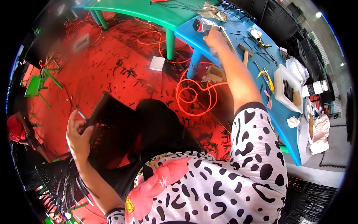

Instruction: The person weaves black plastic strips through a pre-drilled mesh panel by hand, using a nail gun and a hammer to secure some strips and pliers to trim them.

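Observation:
My left hand [79, 136] is curled at the left edge of a dark, flat panel [112, 125] by my lap, its thumb lying over the panel's face. A short pale rod [82, 116] shows between the fingers and that edge. My right arm stretches out to the blue table [216, 46]. There my right hand [216, 38] is closed round a silver-and-black tool [204, 25] with a red ring at its end; the fingers partly cover it. Close to this hand lies a hammer [245, 56] with a wooden handle.
Yellow-handled pliers [269, 82] and a white bin [285, 87] of dark strips are on the blue table. A green table [149, 13] adjoins it. An orange hose [197, 108] coils on the red floor among black scraps. Another person [20, 128] is at far left.

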Demonstrator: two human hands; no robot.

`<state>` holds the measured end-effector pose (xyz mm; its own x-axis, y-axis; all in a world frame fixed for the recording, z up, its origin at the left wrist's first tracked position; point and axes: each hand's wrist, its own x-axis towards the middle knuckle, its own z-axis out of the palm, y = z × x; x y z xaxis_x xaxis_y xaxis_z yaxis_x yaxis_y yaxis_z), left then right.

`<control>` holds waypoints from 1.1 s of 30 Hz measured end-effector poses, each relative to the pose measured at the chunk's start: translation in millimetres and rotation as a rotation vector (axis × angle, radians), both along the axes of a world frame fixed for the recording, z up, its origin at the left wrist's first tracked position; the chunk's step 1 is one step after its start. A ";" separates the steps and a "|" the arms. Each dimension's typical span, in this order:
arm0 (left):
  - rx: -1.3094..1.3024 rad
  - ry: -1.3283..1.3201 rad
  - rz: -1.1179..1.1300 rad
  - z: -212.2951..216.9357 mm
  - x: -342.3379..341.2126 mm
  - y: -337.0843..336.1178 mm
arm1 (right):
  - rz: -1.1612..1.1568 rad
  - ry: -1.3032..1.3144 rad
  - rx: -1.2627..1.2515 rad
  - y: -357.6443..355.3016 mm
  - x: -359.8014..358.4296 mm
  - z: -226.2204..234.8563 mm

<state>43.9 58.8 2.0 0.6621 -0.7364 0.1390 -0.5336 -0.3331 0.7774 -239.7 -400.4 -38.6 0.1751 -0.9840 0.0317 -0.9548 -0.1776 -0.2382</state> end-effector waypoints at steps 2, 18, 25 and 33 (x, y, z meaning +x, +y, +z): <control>0.018 -0.005 0.034 3.7 1.0 -1.3 | 0.092 -0.137 -0.179 -14.9 -20.9 -2.1; -0.060 -0.142 0.037 6.7 1.2 -0.7 | -0.240 0.145 0.129 -27.9 -361.0 -97.0; -0.151 -0.058 0.069 2.7 -12.9 -4.9 | -0.135 0.010 -0.463 -72.5 -300.3 -56.4; -0.376 -0.161 0.002 -11.6 -0.1 -6.4 | 0.930 -0.681 -0.039 130.2 19.1 65.4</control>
<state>43.8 52.4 -9.6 0.6113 -0.6133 0.5002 -0.6581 -0.0428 0.7517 -220.6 -270.2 26.8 0.7670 -0.4797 0.4262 -0.1262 -0.7639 -0.6328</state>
